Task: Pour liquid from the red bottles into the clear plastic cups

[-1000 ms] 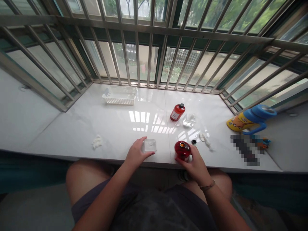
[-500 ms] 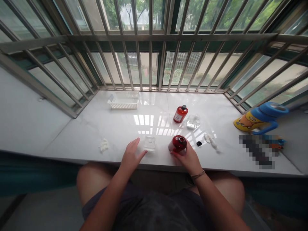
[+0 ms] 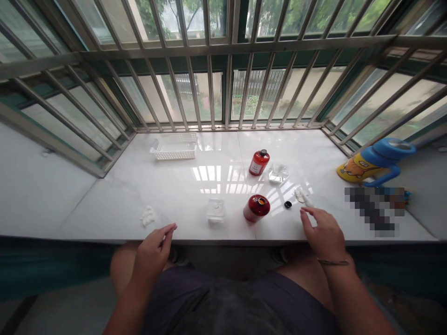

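My left hand (image 3: 153, 249) is over the front edge of the counter, its thumb and fingertips drawn together with nothing visible in them. A crumpled white tissue (image 3: 147, 216) lies just beyond it. My right hand (image 3: 323, 230) is open, thumb and index finger slightly apart, close to a white crumpled wipe (image 3: 301, 195). Between the hands stand a clear square glass container (image 3: 215, 211) and a dark red bottle (image 3: 256, 209) with an uncovered mouth. A small black cap (image 3: 287, 204) lies right of this bottle.
Behind stands a second red bottle (image 3: 259, 164) with a black cap and white label, beside a clear glass piece (image 3: 278, 173). A white perforated basket (image 3: 175, 153) is at back left. A blue-and-yellow flask (image 3: 366, 163) stands right, near a blurred patch. Metal bars (image 3: 226, 93) enclose the counter.
My right hand has let go of the dark red bottle and moved right toward the wipe. My left hand has moved left, away from the glass container, with its fingers drawn together.
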`<state>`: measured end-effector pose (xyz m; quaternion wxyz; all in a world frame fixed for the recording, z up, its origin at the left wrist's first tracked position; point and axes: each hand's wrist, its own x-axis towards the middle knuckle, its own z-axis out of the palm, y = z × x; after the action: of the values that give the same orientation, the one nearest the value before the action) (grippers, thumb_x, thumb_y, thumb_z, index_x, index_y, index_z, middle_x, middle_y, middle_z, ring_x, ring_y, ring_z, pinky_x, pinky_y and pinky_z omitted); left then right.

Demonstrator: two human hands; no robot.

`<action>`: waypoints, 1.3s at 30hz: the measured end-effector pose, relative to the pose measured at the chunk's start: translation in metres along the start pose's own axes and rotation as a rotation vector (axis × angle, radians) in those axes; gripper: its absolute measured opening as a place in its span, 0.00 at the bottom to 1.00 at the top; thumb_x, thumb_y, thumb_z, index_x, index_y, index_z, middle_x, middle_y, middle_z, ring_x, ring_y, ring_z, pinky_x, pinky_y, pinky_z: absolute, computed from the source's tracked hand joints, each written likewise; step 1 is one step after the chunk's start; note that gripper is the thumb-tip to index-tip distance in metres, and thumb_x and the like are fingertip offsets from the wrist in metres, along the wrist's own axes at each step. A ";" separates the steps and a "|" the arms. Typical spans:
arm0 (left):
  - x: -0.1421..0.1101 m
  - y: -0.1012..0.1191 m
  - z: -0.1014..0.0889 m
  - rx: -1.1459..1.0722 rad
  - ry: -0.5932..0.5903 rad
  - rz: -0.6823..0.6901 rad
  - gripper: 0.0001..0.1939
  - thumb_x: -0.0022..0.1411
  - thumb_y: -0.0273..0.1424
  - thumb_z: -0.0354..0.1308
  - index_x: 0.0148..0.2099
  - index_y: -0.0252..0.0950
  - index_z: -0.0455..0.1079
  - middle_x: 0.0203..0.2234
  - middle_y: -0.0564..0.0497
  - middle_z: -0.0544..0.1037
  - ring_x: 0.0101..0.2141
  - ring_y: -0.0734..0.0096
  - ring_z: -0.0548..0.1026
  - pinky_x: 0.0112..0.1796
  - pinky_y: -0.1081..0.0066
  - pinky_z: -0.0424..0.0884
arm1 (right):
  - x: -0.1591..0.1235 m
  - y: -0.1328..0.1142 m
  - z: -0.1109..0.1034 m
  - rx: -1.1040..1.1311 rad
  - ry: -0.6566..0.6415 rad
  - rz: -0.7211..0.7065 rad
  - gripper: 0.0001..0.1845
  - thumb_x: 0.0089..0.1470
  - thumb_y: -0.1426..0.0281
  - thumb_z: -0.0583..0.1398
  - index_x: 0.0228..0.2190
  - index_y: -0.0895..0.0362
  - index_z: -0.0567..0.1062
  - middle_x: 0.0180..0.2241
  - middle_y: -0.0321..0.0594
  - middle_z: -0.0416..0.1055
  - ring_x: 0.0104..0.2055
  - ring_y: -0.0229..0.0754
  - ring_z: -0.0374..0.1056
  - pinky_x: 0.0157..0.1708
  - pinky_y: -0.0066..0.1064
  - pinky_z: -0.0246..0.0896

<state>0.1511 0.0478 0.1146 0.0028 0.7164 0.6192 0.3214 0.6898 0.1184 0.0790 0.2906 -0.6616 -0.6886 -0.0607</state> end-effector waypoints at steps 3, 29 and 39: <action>-0.002 0.006 0.007 0.004 -0.053 0.131 0.10 0.76 0.33 0.58 0.55 0.42 0.77 0.42 0.50 0.86 0.41 0.61 0.85 0.45 0.63 0.79 | 0.019 0.031 0.007 -0.197 -0.045 0.113 0.23 0.66 0.59 0.55 0.50 0.60 0.79 0.48 0.60 0.79 0.51 0.61 0.74 0.54 0.51 0.66; 0.002 0.098 0.066 -0.232 -0.220 0.331 0.11 0.74 0.29 0.56 0.52 0.43 0.78 0.34 0.47 0.84 0.37 0.58 0.83 0.43 0.56 0.83 | 0.043 -0.071 -0.078 0.327 -0.028 0.133 0.21 0.61 0.51 0.64 0.49 0.50 0.80 0.47 0.44 0.80 0.47 0.52 0.76 0.51 0.44 0.72; 0.005 0.107 0.065 -0.302 -0.143 0.244 0.09 0.73 0.27 0.57 0.52 0.43 0.75 0.39 0.47 0.84 0.40 0.58 0.82 0.45 0.56 0.80 | 0.030 -0.215 -0.071 0.498 -0.170 -0.261 0.11 0.64 0.72 0.62 0.48 0.50 0.74 0.45 0.44 0.77 0.49 0.51 0.74 0.50 0.44 0.73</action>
<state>0.2758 0.0526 0.1085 0.1153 0.7985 0.4708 0.3570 0.5098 0.0859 0.2165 0.3748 -0.4785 -0.7836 0.1288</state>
